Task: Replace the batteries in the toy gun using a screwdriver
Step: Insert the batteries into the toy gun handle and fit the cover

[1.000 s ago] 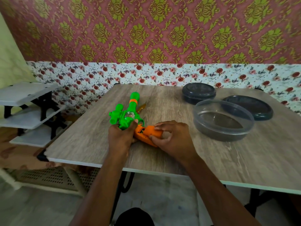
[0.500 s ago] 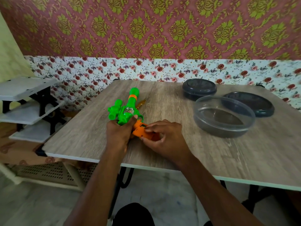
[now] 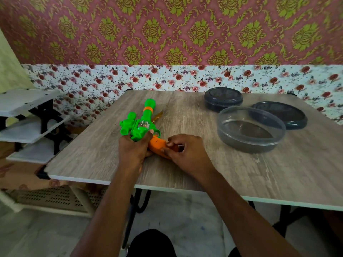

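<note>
Left hand (image 3: 132, 151) grasps green-orange plastic toy gun (image 3: 143, 125); right hand (image 3: 185, 154) pinches orange grip (image 3: 157, 145). Battery-cover step, likely. Next: probably amber-handled screwdriver (image 3: 157, 115) behind gun.

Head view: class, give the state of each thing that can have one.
toy gun, held in both hands.
left hand, grips the toy gun.
right hand, pinches the orange grip.
screwdriver, lying untouched behind the toy gun.
clear tub, open, uncovered.
small dark tub, lidded.
</note>
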`<act>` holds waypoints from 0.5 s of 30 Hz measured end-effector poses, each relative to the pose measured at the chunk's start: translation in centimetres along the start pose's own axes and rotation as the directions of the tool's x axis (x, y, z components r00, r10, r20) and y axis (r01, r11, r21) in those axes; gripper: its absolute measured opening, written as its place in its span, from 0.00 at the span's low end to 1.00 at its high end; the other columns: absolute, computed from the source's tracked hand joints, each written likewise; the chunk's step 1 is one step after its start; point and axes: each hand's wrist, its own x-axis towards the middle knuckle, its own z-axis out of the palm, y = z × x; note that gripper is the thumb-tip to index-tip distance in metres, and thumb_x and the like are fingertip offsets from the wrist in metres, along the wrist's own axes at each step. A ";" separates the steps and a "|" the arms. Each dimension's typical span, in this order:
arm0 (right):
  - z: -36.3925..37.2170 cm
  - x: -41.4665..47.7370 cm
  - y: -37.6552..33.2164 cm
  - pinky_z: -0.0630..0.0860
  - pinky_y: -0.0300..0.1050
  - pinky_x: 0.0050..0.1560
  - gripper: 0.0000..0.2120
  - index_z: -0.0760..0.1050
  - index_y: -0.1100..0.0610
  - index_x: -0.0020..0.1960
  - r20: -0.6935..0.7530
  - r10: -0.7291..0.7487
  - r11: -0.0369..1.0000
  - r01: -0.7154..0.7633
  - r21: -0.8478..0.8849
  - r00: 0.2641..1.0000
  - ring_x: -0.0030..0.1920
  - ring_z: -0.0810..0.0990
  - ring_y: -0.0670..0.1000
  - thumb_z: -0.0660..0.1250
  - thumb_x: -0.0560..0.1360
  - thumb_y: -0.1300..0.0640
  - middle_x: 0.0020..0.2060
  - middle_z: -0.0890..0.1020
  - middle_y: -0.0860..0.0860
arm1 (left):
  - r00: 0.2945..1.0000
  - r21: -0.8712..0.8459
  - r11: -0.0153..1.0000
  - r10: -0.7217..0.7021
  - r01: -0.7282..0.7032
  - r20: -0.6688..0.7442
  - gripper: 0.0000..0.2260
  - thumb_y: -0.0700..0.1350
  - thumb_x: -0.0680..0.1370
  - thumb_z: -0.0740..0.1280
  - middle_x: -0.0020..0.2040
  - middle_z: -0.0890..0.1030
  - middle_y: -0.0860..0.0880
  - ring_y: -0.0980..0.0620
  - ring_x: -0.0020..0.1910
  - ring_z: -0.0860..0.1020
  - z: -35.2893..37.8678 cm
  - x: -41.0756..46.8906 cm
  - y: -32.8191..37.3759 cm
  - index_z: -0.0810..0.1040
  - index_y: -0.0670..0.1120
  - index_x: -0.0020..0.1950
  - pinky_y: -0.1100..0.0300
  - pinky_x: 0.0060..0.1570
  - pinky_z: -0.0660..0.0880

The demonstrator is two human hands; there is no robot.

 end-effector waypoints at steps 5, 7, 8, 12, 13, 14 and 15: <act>0.0 0.7 -0.4 0.82 0.51 0.53 0.05 0.85 0.57 0.41 0.038 0.048 0.998 -0.047 -0.041 0.998 0.45 0.85 0.47 0.79 0.69 0.57 0.43 0.87 0.50 | 1.000 0.010 1.000 0.017 -0.017 -0.001 0.08 0.45 0.76 0.77 0.48 0.88 0.44 0.44 0.46 0.88 0.0 -0.1 0.0 0.84 0.47 0.53 0.43 0.42 0.85; 0.3 0.9 -0.5 0.82 0.51 0.53 0.05 0.84 0.56 0.41 0.064 0.082 0.995 -0.078 -0.058 0.995 0.47 0.84 0.49 0.78 0.69 0.56 0.45 0.86 0.50 | 1.000 0.008 1.000 0.016 -0.016 0.000 0.05 0.45 0.76 0.77 0.48 0.88 0.43 0.43 0.47 0.87 0.0 -0.2 0.2 0.84 0.48 0.51 0.41 0.43 0.85; 0.4 0.9 -0.6 0.82 0.52 0.54 0.06 0.84 0.55 0.43 0.077 0.103 0.993 -0.098 -0.068 0.992 0.50 0.83 0.50 0.78 0.69 0.56 0.47 0.86 0.50 | 1.000 -0.004 1.000 0.015 -0.015 0.001 0.05 0.44 0.76 0.77 0.49 0.88 0.42 0.43 0.47 0.87 0.1 -0.3 0.2 0.84 0.49 0.50 0.40 0.44 0.85; -1.0 0.9 -1.1 0.74 0.30 0.58 0.14 0.85 0.51 0.55 0.124 0.128 0.991 -0.121 -0.059 0.984 0.57 0.80 0.44 0.79 0.71 0.48 0.55 0.85 0.46 | 1.000 -0.020 1.000 0.018 -0.019 -0.015 0.06 0.44 0.76 0.76 0.49 0.88 0.41 0.42 0.47 0.87 0.1 -0.7 0.3 0.84 0.47 0.52 0.51 0.36 0.84; -1.7 0.9 -1.1 0.70 0.27 0.58 0.15 0.85 0.51 0.57 0.109 0.115 0.992 -0.109 -0.059 0.987 0.56 0.79 0.41 0.77 0.73 0.47 0.56 0.85 0.46 | 1.000 -0.025 0.999 0.020 -0.020 -0.018 0.07 0.44 0.76 0.76 0.49 0.87 0.42 0.43 0.46 0.87 0.1 -0.8 0.3 0.84 0.46 0.53 0.54 0.33 0.83; -2.5 0.8 -0.9 0.69 0.26 0.58 0.14 0.84 0.51 0.58 0.079 0.107 0.992 -0.102 -0.068 0.991 0.55 0.79 0.40 0.76 0.75 0.48 0.57 0.85 0.46 | 1.000 -0.028 0.999 0.017 -0.017 -0.025 0.08 0.44 0.76 0.77 0.49 0.87 0.42 0.44 0.46 0.87 0.1 -0.8 0.3 0.83 0.45 0.54 0.57 0.31 0.81; -3.2 0.6 -0.6 0.68 0.24 0.56 0.13 0.84 0.51 0.59 0.038 0.113 0.991 -0.109 -0.081 0.993 0.53 0.79 0.38 0.74 0.76 0.50 0.57 0.85 0.46 | 0.999 -0.025 1.000 0.017 -0.018 -0.032 0.09 0.44 0.76 0.77 0.48 0.87 0.43 0.46 0.45 0.87 0.1 -0.8 0.4 0.83 0.46 0.54 0.59 0.29 0.80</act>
